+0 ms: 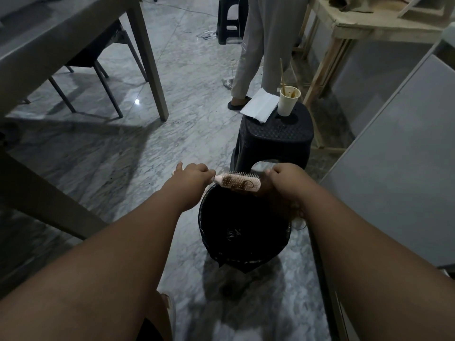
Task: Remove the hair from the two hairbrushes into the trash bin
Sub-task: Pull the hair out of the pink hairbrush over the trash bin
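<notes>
**Pink brush held over the bin, hair coming away**

Both bare forearms reach forward from the bottom edge over a marble floor [123,153]. Below them stands the trash bin [246,257], round and lined with a black bag.

Above its far rim, the left hand [194,174] grips the handle of the pink hairbrush [240,181], fingers curled round it. The brush lies level, bristles towards the camera, with a dark tangle caught in them. The right hand [285,175] sits just beside the brush's tip, fingers curled in. Brown hair [283,205] trails from under this hand down across the bin's right rim, and the hand appears to pinch it.

Just beyond the bin is a black plastic stool [275,141]. It carries a paper cup [289,100] with a stick in it and a folded white sheet [258,107]. Farther back stand another person's legs [248,57] in pale trousers. A tabletop [49,40] and a dark chair [98,52] are on the left.
</notes>
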